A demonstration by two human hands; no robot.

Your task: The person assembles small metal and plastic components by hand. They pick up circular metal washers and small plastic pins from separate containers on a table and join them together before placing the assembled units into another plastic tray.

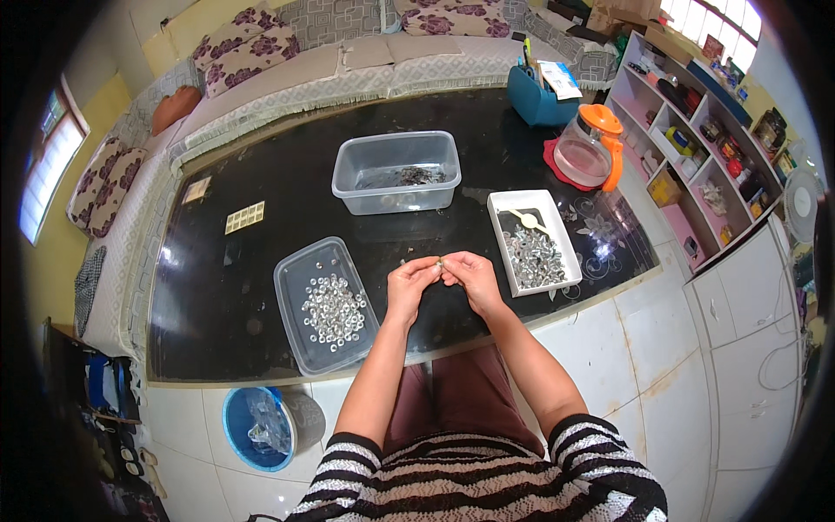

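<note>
A small piece (440,263) is pinched between the fingertips of both hands, which are brought together above the near part of the black table (235,304). By the left hand (412,285) it is gripped from one side, by the right hand (474,280) from the other, thumbs and fingers drawn in. Its shape is mostly covered by the fingertips and cannot be told.

To the left, a clear lid (297,271) is laid on the table, and many clear rings (335,311) are heaped loosely on it. To the right, a white box (548,289) is filled in its nearer part with small metallic pieces (532,259); a pale spoon (529,221) is rested at their far edge. Beyond the hands, a clear bin (391,204) is placed, with dark bits (422,176) gathered on its floor.

Farther right, a jug (581,158) with an orange lid and handle is set on a red mat (551,155). A blue holder (535,100) is stood behind it. On the floor at the left, a clear bag (270,431) is held in a blue bucket (229,431).
</note>
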